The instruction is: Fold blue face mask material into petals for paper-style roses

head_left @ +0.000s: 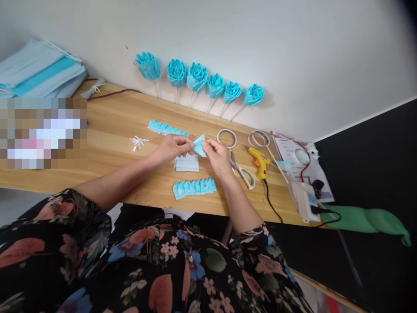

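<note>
My L hand [176, 147] has thumb + fingers pinched tight on the L edge of a folded blue pc [199, 146]; my R hand [217, 157] pinches the same pc at its R side, grip narrow too. Pc is up btwn both hands, roughly triangular, blue w/ a paler edge, mid-table, above the far part of a stack of pale folded sheets [186, 164].

Near side of that stack, on the wood table [114, 117]: a pleated blue strip [194, 188] lying flat, approx parallel to the near edge. Second blue strip [166, 127] lies on the far side of my L hand, its R end close to my fingers. Small pile of short white bits [139, 142] to the L of that hand.

R of my R hand: scissors [241, 170], w/ pale handles toward the near side, close to my wrist. Tape ring [227, 130] just far of the hand, more rings farther R. Yellow glue gun [259, 161] lies R of the scissors, its cord running to the near edge. Power strip [304, 202] at far R, w/ papers [293, 150] beyond it.

Along the far edge, six blue flowers [197, 77] on thin sticks lean on the wall [208, 30]. Mask pile [42, 71] at far L.
</note>
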The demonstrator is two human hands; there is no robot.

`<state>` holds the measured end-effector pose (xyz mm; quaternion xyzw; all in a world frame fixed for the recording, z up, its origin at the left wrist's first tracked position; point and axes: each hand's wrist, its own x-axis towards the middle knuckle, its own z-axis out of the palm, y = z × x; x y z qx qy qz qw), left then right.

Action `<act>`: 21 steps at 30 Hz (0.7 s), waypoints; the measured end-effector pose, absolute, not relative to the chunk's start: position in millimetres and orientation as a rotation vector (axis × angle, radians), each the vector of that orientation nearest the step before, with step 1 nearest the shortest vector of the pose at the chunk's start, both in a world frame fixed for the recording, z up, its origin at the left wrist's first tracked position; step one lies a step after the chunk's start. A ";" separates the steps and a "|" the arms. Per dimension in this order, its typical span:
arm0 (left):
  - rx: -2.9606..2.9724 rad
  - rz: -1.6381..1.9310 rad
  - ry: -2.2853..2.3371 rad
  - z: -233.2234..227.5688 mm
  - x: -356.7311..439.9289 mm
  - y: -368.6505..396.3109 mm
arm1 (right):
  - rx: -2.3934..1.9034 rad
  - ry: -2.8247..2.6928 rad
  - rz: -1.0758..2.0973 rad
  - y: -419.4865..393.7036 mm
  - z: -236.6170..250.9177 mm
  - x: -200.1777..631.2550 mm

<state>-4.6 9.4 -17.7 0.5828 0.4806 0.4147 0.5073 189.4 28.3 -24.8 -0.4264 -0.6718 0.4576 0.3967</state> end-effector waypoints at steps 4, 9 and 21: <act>1.387 1.010 1.148 -17.6 -4.1 9.4 | -1.073 -1.664 1.164 27.3 -22.3 188.7; 1.404 1.014 1.150 -18.1 -3.9 9.3 | -1.109 -1.719 1.196 26.8 -20.2 187.6; 1.334 1.009 1.069 -15.5 -5.2 8.4 | -1.115 -1.666 1.114 28.1 -24.9 190.0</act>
